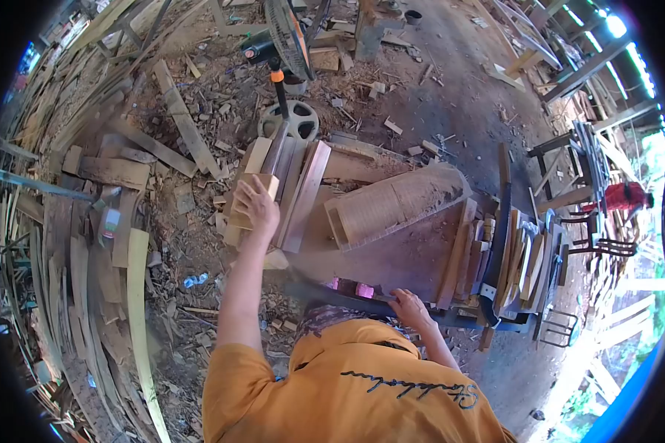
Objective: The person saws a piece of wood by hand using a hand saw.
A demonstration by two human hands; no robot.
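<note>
My left hand (256,205) reaches out to the far left side of the workbench, its fingers spread across a pale wooden block (272,184) and gripping it from above. Beside that hand, several planks (303,196) lie side by side. Near the bench's front edge is my right hand (412,308), its fingers loosely bent and apart, with nothing visible in them. A small pink object (364,290) lies just left of it. A large curved wooden piece (399,205), dusty on top, lies across the middle of the bench (391,269).
Wood strips (524,262) are stacked at the bench's right end, with a dark curved bar (501,251) among them. A fan (284,44) stands beyond the bench. Offcuts litter the floor, and long boards (137,310) lie at left. A person in red (619,197) is far right.
</note>
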